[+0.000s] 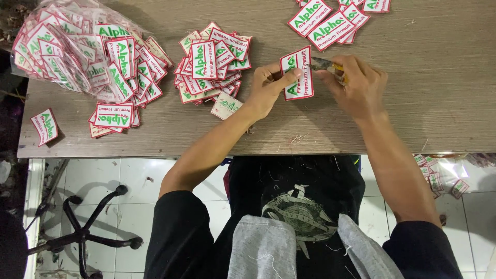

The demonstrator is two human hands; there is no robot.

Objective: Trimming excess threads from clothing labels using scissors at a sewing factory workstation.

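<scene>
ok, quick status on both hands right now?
Left hand: closed on the patch, pinching its left edge.
Right hand: closed on small snips, tip at the patch's right edge.

A small garment-trimming workshop is suggested: heaps of white, red-edged embroidered patches (213,62) are spread over a worn wooden worktable (439,93), with a clear plastic bagful (62,46) at ten o'clock.

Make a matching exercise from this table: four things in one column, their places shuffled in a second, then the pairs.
Things:
1. clear bag of patches
2. lone patch
3. snips
4. held patch

Places:
A. in the right hand
B. table's far left corner
C. pinched by the left hand
D. table's near left edge

Pairs: 1-B, 2-D, 3-A, 4-C
</scene>
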